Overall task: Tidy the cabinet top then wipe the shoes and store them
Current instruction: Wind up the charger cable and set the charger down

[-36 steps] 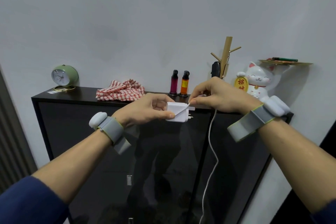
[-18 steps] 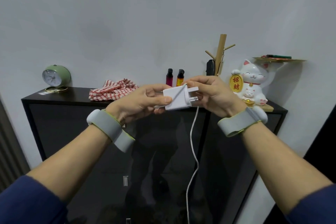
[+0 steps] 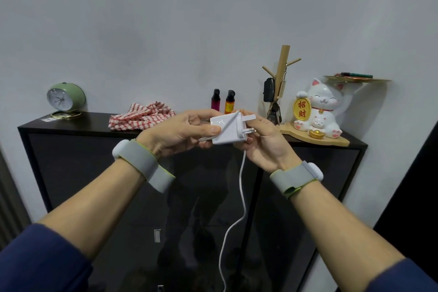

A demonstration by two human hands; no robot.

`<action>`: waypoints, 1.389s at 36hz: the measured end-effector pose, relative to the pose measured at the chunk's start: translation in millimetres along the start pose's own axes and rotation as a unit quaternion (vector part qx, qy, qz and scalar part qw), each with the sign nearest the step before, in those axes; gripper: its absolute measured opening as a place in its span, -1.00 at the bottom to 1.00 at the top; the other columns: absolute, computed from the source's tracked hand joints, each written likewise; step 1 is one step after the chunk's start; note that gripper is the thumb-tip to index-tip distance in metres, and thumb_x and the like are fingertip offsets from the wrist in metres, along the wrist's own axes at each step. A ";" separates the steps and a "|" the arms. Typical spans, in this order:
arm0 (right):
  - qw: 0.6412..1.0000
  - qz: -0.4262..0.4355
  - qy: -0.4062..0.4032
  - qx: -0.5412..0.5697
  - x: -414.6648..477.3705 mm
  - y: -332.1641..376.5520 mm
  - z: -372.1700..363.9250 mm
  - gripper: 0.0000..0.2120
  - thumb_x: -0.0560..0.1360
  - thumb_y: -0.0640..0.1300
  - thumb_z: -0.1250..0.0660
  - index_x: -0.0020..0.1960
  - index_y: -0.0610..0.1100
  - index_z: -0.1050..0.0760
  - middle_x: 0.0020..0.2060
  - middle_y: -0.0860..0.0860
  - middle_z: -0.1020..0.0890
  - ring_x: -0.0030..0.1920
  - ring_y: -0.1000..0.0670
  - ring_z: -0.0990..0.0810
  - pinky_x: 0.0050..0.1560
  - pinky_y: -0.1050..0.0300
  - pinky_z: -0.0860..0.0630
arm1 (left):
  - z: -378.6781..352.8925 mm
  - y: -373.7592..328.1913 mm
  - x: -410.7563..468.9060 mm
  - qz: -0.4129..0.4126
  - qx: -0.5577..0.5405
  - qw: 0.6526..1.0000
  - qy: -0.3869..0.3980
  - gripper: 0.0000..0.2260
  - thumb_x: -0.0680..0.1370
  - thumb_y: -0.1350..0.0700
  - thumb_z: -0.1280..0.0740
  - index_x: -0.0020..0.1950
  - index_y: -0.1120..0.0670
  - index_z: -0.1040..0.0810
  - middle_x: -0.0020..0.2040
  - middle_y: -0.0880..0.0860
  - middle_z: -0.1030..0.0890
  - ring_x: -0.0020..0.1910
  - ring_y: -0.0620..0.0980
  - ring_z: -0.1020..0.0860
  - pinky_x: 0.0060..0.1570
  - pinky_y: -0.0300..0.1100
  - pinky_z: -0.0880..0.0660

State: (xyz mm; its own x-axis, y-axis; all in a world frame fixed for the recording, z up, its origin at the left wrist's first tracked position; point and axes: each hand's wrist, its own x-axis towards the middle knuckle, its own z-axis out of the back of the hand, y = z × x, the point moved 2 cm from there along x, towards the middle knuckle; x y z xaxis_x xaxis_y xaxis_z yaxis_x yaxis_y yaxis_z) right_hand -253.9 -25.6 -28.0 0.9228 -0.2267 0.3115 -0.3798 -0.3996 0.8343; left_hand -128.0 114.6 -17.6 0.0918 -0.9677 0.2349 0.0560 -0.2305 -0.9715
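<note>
**Charger held in front of the cabinet**

Item: white charger (image 3: 231,130). Held in the air just in front of the top front edge of the cabinet (image 3: 94,123), about midway along it, touching no part of the cabinet. Prongs pointed right. Crossed on its upper face by one diagonal turn of white cable (image 3: 241,187). Rest of the cable hung down past the dark doors and out of the lower edge of view.

Left hand (image 3: 180,135): clamped on the charger's left end, thumb pressed on top, fingers curled beneath.

Right hand (image 3: 263,142): closed on the plug end, fingertips pinching near the prongs, cable dropping from under the palm.

On the cabinet top, left to right:
- Green clock (image 3: 65,99), upright at the back left corner.
- Red-checked cloth (image 3: 142,118), crumpled left of centre.
- Two small bottles (image 3: 216,99), upright side by side at the back edge.
- Wooden key stand (image 3: 283,66), hung with a black fob (image 3: 269,89) and keys (image 3: 275,111).
- White lucky cat (image 3: 317,109) on a wooden base (image 3: 331,141) at the right end.

Mounted on the wall above the cat: a gold shelf (image 3: 355,79), contents too small to tell.
</note>
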 end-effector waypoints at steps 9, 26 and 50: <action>0.997 -0.014 -0.032 0.071 -1.8 -9.4 9.0 -0.81 0.59 -0.23 -0.17 -0.04 -0.20 -0.57 -0.25 -0.07 -0.47 -0.49 0.14 -0.28 -0.50 0.32 -0.24 | -7.4 2.0 8.1 -0.016 0.016 0.998 -0.060 -0.70 0.51 0.21 -0.37 0.23 0.21 -0.56 -0.05 0.10 -0.63 -0.20 -0.08 -0.56 -0.29 -0.33 -0.52; 0.996 0.004 -0.058 0.061 -10.8 -5.1 6.4 -0.85 0.56 -0.26 -0.20 0.06 -0.18 -0.52 -0.34 -0.03 -0.39 -0.45 0.11 -0.26 -0.52 0.31 -0.22 | -12.7 -8.5 26.9 -0.064 0.036 0.987 -0.146 -0.84 0.48 0.16 -0.46 0.05 0.07 -0.67 -0.12 0.03 -0.63 -0.20 -0.05 -0.52 -0.17 -0.25 -0.45; 0.823 -0.105 -0.121 -0.545 -28.2 1.5 5.1 -0.83 0.58 -0.10 -0.35 -0.03 -0.15 -0.68 -0.38 -0.01 -0.52 -0.40 0.06 -0.44 -0.40 0.19 -0.40 | -12.1 -15.8 16.0 -0.020 0.422 0.883 -0.204 -0.77 0.50 0.03 -0.49 0.12 0.01 -0.63 -0.25 -0.08 -0.63 -0.29 -0.20 -0.56 -0.24 -0.45 -0.44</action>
State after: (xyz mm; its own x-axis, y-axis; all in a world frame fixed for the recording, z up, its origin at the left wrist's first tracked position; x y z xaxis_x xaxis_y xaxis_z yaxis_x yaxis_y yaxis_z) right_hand -280.8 -24.3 -37.8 0.8709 -0.4771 0.1182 0.1922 0.5519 0.8115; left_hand -139.5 101.5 1.1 0.4139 -0.8030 0.4289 0.7730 0.0611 -0.6315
